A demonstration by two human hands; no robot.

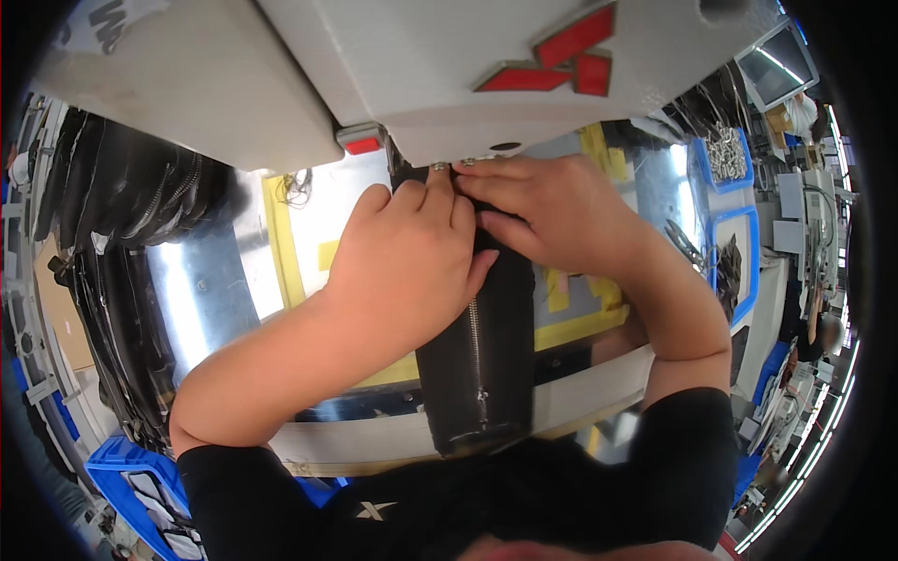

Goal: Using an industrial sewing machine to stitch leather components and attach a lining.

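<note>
A long black fabric piece (507, 327) with a metal zipper (475, 351) lies lengthwise toward me, its near end at the table's front edge. Its far end is under the head of a pale sewing machine (421, 84). My left hand (402, 248) grips the far part of the piece from the left, knuckles bent and thumb beside the zipper. From the right, my right hand (552, 210) pinches the same piece, fingers pointing to the needle area. Both sets of fingertips meet close below the machine head, which partly hides them along with the needle.
Black zippered pieces (140, 182) are heaped at the left, more hanging below them. Yellow tape (281, 243) marks the shiny work surface. At the right stand a blue tray of metal parts (725, 154) and another blue tray (739, 238). A blue crate (117, 458) sits lower left.
</note>
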